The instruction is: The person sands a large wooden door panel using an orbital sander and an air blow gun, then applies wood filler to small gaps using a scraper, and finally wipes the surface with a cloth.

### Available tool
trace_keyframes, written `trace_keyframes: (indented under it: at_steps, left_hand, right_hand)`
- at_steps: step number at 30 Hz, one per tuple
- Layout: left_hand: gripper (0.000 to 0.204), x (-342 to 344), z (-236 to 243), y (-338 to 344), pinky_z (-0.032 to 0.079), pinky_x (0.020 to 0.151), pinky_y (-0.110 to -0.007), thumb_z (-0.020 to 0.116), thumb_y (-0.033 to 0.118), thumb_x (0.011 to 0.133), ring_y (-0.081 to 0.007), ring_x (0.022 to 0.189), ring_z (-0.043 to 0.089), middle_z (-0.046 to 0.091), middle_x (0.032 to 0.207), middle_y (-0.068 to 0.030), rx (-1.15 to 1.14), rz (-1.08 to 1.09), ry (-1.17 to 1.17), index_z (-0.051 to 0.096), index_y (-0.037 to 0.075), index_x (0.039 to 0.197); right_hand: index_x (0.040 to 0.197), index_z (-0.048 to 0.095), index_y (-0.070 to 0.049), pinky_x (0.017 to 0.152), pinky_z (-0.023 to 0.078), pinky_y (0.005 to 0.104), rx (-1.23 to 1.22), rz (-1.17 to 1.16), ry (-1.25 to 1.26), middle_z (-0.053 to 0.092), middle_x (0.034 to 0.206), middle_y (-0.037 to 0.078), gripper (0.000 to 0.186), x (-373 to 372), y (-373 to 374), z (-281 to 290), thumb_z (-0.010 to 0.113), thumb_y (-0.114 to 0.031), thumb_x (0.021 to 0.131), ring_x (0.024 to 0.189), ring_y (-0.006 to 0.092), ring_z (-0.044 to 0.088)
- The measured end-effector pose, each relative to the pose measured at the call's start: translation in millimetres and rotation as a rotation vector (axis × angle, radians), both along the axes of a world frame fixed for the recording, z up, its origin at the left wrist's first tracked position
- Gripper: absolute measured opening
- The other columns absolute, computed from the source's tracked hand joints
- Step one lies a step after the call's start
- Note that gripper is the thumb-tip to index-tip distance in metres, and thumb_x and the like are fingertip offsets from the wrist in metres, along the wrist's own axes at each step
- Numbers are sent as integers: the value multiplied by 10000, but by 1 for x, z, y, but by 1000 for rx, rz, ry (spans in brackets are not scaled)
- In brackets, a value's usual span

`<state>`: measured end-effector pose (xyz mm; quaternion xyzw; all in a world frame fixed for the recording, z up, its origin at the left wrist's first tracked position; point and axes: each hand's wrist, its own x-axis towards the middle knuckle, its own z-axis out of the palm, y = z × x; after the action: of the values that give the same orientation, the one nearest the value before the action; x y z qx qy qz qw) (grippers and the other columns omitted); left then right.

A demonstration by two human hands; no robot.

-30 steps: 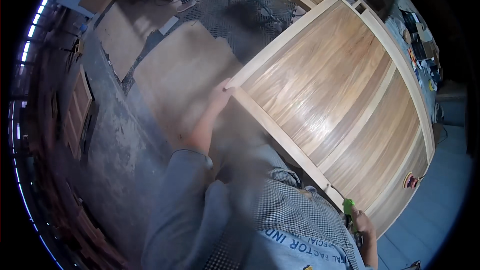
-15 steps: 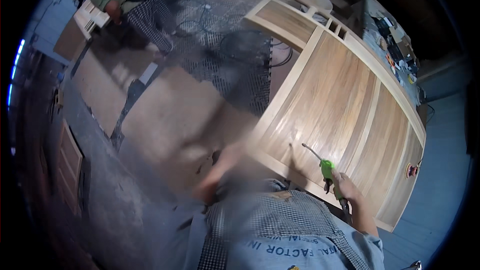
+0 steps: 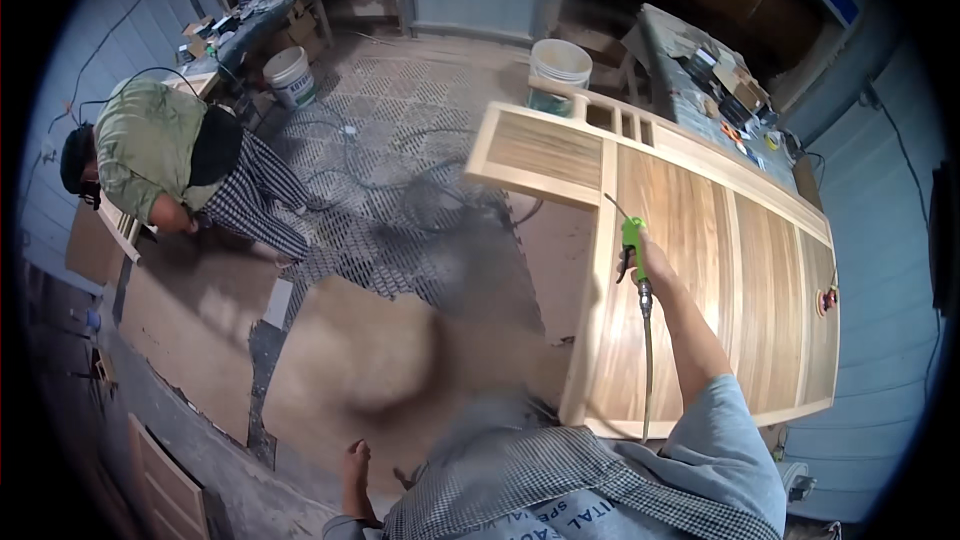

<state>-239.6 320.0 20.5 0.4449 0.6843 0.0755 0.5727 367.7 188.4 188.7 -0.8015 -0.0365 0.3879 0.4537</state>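
Observation:
My right hand point(image 3: 650, 255) grips a green air blow gun point(image 3: 633, 235), its thin nozzle pointing up and away from me, with a hose point(image 3: 647, 360) running down from it. Both are over a large pale-framed wooden panel door point(image 3: 760, 310) with a narrower section at the top left and small slots along its far edge. A small round dark object point(image 3: 828, 300) is at the door's right edge. My left hand point(image 3: 356, 462) hangs low, away from the door, above the brown floor sheeting point(image 3: 330, 350); its fingers are too small and turned to judge.
A co-worker point(image 3: 160, 140) bends over woodwork at the left. Two white buckets point(image 3: 290, 75) point(image 3: 560, 65) stand behind, between cluttered benches point(image 3: 665, 40). Hoses point(image 3: 350, 155) lie on perforated floor mats point(image 3: 390, 90). A smaller wooden panel point(image 3: 165, 480) lies at lower left.
My view has swung up and left, bringing the co-worker into full view. The blow gun has risen toward the door's upper left, and my left hand has left the door's frame and dropped.

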Motion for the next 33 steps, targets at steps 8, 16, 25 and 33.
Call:
trace_keyframes:
  at_steps: [8,16,25,33]
  left_hand:
    - [351,57,-28,44,469,610,-274,531,260,825,-158,703,594,636,840,-89,-95,-220,16,584,0,1055]
    - [391,121,10,140,476,739,-281,569,310,789,-166,838,608,643,906,-114,-73,-382,53,612,-17,999]
    - [297,191,-32,278,420,532,-251,527,317,799,-115,585,517,571,691,-36,182,-593,-25,620,35,817]
    - [219,392,24,318,377,533,-169,519,122,863,-46,613,468,542,724,5,-186,-603,-390,566,-2,1037]
  right_hand:
    - [860,547,25,682,408,326,-87,362,-153,549,718,117,639,-23,136,1,271,-551,873,709,210,512]
    - [891,550,26,650,405,355,-133,287,-176,556,720,122,635,55,208,19,256,-536,887,659,211,526]
    - [798,539,-2,472,391,317,-72,-5,-31,510,615,83,593,129,109,-4,254,-513,893,520,176,468]
    - [731,557,-3,539,401,308,-355,-75,48,552,646,86,605,46,22,46,291,-526,879,566,168,511]
